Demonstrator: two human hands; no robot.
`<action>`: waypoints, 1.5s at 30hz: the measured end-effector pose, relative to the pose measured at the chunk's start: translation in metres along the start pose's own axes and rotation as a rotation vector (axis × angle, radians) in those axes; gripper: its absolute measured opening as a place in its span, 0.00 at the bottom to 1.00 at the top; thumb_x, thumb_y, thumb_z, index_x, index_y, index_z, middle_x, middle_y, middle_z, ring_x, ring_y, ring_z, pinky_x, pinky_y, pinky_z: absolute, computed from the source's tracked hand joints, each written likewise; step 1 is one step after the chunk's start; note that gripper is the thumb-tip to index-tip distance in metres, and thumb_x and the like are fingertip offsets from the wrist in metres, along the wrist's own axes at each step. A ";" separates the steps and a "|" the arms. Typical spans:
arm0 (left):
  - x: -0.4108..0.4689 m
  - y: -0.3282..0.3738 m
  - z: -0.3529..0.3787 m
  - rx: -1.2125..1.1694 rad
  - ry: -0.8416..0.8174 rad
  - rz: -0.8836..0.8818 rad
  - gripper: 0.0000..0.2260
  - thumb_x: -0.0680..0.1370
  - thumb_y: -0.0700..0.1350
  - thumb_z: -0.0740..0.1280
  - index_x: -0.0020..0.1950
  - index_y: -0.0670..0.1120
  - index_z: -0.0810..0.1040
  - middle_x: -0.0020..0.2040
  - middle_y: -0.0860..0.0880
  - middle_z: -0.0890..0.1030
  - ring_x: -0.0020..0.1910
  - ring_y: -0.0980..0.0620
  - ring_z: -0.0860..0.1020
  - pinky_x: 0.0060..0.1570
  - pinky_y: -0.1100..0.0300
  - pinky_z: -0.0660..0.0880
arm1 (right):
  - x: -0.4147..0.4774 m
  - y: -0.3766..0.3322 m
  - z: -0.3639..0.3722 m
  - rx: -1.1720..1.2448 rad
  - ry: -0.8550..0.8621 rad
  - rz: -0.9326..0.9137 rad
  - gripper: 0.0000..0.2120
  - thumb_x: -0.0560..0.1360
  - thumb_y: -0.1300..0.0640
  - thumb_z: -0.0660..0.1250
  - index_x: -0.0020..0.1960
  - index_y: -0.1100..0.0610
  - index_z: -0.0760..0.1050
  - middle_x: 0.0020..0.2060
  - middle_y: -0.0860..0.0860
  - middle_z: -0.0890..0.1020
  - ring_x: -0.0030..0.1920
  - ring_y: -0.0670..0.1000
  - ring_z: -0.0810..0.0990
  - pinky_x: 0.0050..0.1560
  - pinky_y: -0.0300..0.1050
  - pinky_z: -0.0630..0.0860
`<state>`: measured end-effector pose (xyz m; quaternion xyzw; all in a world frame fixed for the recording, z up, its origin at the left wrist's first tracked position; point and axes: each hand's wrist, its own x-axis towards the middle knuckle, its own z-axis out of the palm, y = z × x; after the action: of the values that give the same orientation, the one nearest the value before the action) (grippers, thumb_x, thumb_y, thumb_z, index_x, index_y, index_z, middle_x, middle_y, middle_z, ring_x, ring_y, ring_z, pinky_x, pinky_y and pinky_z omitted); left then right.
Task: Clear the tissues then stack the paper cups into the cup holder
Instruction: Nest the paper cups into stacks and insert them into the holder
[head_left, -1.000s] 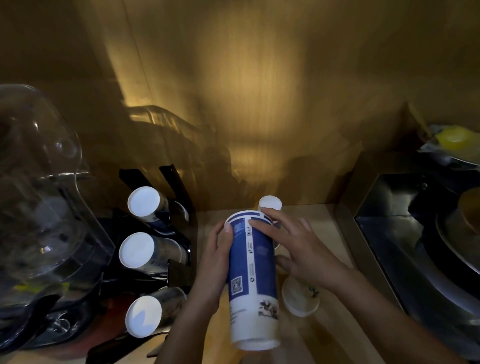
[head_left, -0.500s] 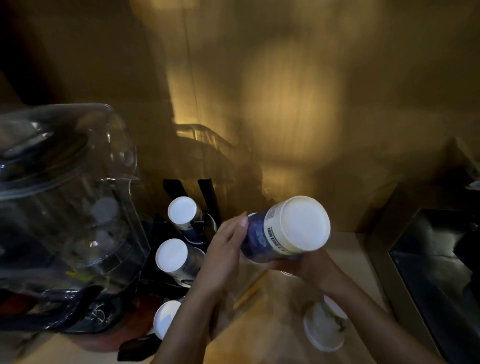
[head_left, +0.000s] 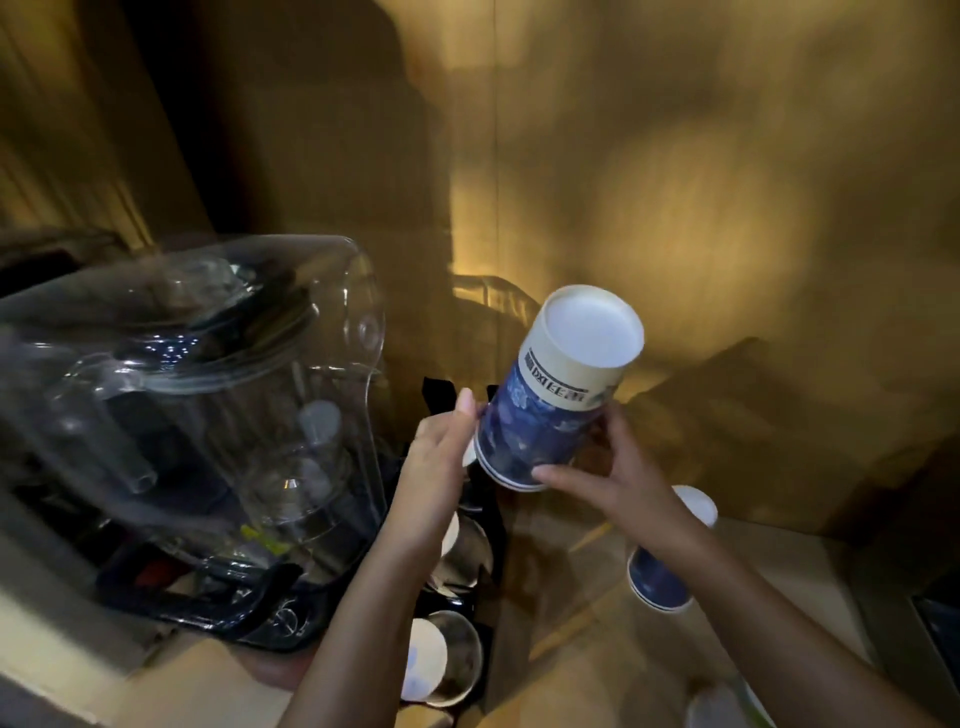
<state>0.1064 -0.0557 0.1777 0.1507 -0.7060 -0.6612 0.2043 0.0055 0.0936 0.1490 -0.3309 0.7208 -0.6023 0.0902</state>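
No tissues are in sight, so clearing looks done and stacking is underway. Both hands grip the cup stack (head_left: 558, 395): the left hand (head_left: 441, 457) on its side, the right hand (head_left: 618, 473) under the rim end. Its long axis tilts, white base up and toward the right, mouth down-left toward the holder (head_left: 467, 561) below the left hand. A loose cup (head_left: 670, 561) beside the right wrist remains.

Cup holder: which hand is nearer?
Left. The left hand sits right over the cup holder, holding the cup stack; the right hand grips the stack's far side, away from it.
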 end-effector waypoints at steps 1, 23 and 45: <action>0.004 0.000 -0.006 -0.015 0.014 -0.021 0.20 0.77 0.63 0.53 0.54 0.58 0.80 0.62 0.51 0.77 0.61 0.58 0.74 0.62 0.62 0.68 | 0.008 -0.003 0.004 -0.018 -0.012 -0.015 0.35 0.55 0.36 0.75 0.58 0.30 0.62 0.61 0.40 0.73 0.60 0.40 0.72 0.59 0.45 0.71; 0.029 -0.030 -0.035 0.007 0.145 -0.039 0.22 0.77 0.62 0.54 0.62 0.52 0.75 0.63 0.50 0.78 0.64 0.53 0.74 0.68 0.47 0.67 | 0.079 0.027 0.048 -0.456 -0.195 -0.196 0.39 0.60 0.39 0.71 0.66 0.45 0.59 0.63 0.51 0.72 0.65 0.53 0.66 0.62 0.51 0.58; 0.029 -0.038 -0.015 1.162 0.197 0.224 0.23 0.78 0.52 0.61 0.71 0.44 0.66 0.67 0.44 0.75 0.65 0.45 0.72 0.64 0.47 0.66 | 0.060 0.018 0.027 -0.568 -0.358 0.048 0.26 0.73 0.44 0.66 0.66 0.54 0.65 0.61 0.53 0.74 0.59 0.52 0.72 0.58 0.50 0.69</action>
<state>0.0864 -0.0857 0.1434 0.2229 -0.9412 -0.1241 0.2214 -0.0322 0.0376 0.1414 -0.4264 0.8402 -0.3073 0.1335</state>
